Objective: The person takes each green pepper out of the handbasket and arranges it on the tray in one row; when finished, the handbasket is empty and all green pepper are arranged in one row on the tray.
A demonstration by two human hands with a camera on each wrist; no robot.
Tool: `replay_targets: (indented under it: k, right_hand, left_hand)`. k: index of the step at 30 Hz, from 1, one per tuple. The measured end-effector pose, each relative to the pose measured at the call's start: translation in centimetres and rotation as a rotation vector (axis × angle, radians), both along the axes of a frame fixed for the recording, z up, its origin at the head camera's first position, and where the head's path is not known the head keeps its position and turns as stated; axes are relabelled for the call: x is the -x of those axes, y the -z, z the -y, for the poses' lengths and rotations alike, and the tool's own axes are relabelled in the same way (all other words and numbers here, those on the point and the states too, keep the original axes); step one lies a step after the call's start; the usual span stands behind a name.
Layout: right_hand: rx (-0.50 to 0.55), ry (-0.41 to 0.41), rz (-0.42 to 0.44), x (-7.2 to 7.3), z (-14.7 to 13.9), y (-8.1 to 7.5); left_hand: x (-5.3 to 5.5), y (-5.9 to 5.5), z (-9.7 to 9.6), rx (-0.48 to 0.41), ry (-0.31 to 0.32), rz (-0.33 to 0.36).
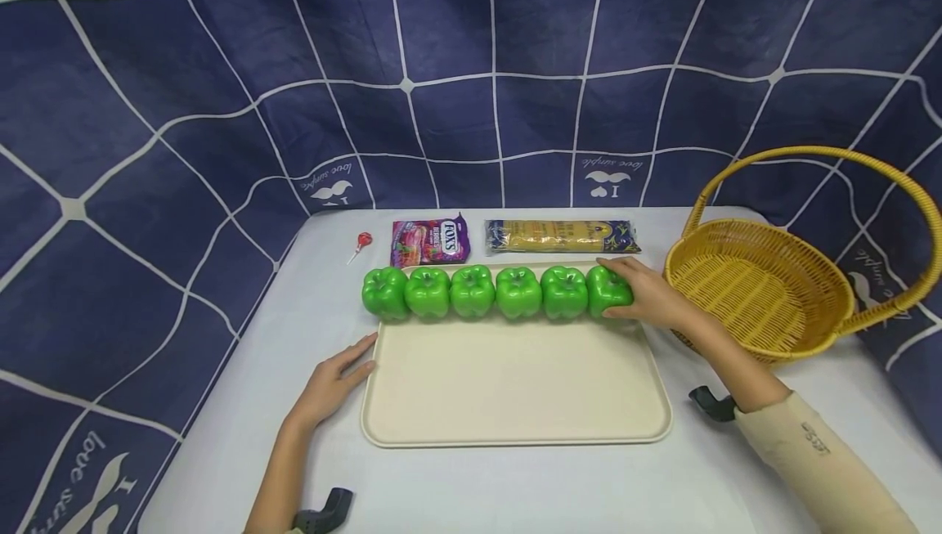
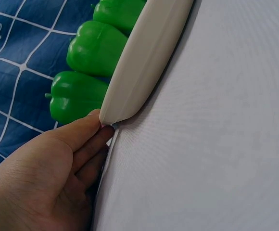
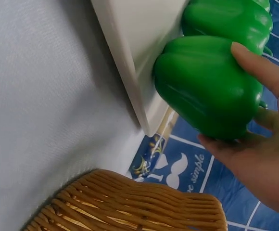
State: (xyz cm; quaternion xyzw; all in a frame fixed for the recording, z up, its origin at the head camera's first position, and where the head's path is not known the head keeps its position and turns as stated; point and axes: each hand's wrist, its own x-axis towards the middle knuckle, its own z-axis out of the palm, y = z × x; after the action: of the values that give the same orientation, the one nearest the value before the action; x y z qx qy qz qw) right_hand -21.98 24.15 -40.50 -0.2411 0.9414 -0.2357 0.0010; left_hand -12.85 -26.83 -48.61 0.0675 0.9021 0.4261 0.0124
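Note:
In the head view, several green bell peppers (image 1: 473, 290) stand side by side along the back of a cream tray (image 1: 518, 383). My right hand (image 1: 648, 293) grips the bell pepper (image 3: 207, 86) at the right end of the row, thumb on one side and fingers on the other in the right wrist view. That pepper tilts against its neighbour near the tray's corner. My left hand (image 1: 327, 387) lies beside the tray's left edge, its straight thumb and fingers touching the rim (image 2: 139, 62) in the left wrist view.
A yellow wicker basket (image 1: 827, 264) with a tall handle stands right of the tray. Behind the tray lie a purple FOX'S candy bag (image 1: 430, 241), a pack of pasta (image 1: 562, 236) and a red lollipop (image 1: 364, 238). Blue checked cloth (image 1: 456, 43) hangs around the white table (image 1: 559, 493).

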Motion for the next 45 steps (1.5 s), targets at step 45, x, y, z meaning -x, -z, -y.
replay_targets:
  k: [45]
  right_hand:
    - [0.081, -0.053, 0.015, 0.11, 0.21, 0.55]
  left_hand:
    - [-0.42, 0.06, 0.43, -0.01, 0.007, -0.01]
